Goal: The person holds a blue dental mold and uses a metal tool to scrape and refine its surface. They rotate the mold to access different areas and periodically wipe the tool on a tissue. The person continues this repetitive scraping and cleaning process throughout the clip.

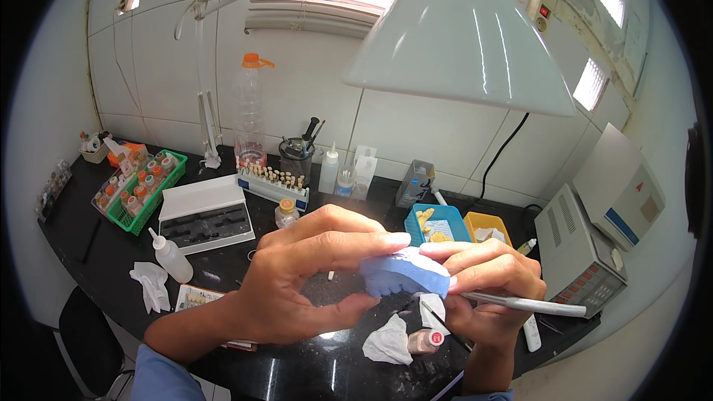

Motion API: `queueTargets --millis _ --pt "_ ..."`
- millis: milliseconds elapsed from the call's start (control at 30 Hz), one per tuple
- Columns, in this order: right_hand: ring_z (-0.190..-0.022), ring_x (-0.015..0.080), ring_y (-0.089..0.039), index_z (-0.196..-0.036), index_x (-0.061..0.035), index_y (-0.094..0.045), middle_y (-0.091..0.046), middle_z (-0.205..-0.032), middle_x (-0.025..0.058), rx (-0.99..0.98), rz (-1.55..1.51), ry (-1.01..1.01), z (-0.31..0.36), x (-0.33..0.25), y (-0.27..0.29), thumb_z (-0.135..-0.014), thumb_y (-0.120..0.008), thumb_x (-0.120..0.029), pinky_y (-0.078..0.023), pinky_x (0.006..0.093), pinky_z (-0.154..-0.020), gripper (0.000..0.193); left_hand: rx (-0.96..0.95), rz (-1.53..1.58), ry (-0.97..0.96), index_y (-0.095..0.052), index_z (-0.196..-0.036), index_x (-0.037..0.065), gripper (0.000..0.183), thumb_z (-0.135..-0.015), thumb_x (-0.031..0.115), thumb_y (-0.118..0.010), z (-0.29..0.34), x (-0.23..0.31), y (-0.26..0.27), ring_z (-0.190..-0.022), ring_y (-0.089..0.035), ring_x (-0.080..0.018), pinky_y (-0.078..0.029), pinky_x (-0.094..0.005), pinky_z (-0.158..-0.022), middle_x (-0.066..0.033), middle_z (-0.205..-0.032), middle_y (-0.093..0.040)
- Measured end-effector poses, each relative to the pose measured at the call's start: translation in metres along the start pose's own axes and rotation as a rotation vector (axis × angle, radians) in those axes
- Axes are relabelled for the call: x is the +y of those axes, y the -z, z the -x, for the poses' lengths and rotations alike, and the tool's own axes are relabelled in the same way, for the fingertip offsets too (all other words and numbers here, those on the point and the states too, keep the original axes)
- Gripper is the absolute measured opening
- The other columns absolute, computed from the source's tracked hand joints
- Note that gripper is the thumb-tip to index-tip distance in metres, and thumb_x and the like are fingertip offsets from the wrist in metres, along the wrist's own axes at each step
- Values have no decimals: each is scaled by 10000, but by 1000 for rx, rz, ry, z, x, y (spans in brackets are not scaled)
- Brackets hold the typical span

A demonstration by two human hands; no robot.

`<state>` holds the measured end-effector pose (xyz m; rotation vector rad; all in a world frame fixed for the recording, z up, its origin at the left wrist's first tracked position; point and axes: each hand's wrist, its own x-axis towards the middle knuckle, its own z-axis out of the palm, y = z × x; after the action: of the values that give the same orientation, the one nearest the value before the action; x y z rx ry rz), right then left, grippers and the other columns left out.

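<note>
1. Blue dental cast [408, 272]: held up above the black desk [304, 356], toothed edge downward.
2. Left hand [293, 275]: clamped on the cast, fingers above, thumb below.
3. Right hand [494, 275]: fingertips on cast's right end; silver rod [535, 304] in same grip, probably a tool handle.
4. Crumpled tissue [387, 342], capped bottle [424, 341]: side by side toward desk's front edge.
5. Green basket [166, 189]: near desk's back left corner.

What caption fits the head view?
Left hand and right hand hold a curved blue dental model; the right also grips a silver cylindrical metal tool.
</note>
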<state>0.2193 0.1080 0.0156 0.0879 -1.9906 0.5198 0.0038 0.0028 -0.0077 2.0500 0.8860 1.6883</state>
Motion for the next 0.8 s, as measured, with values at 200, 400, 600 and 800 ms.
queueTargets --millis 200,400,600,800 --pt "-950 319 -758 -893 -24 -716 -743 -873 138 -34 51 36 -2 -3 -1 -640 -835 80 -631 360 -763 298 -23 -33 25 -638 -1226 -41 449 -798 -86 -764 0 3 1 -1226 -606 -318 -585 -392 -1010 -166 -1211 -550" --pt "-977 329 -751 -875 -25 -710 -742 -881 138 -62 86 14 -3 -6 -2 -641 -841 65 -627 381 -788 284 -17 13 17 -633 -1243 -41 463 -800 -94 -757 0 0 0 -1223 -607 -313 -582 -386 -1014 -167 -1212 -550" --pt "-977 326 -749 -861 -34 -709 -744 -891 138 -89 109 11 -3 -5 -3 -637 -845 53 -622 395 -797 276 -28 24 41 -632 -1260 -43 496 -785 -115 -752 -1 1 1 -1223 -597 -290 -574 -376 -1022 -170 -1228 -550" --pt "-909 343 -758 -890 -21 -732 -748 -870 137 -108 127 53 -4 -3 -2 -673 -884 16 -618 408 -771 268 -31 5 45 -635 -1282 -38 529 -772 -131 -742 -1 1 1 -1206 -603 -278 -574 -364 -1016 -171 -1241 -558"
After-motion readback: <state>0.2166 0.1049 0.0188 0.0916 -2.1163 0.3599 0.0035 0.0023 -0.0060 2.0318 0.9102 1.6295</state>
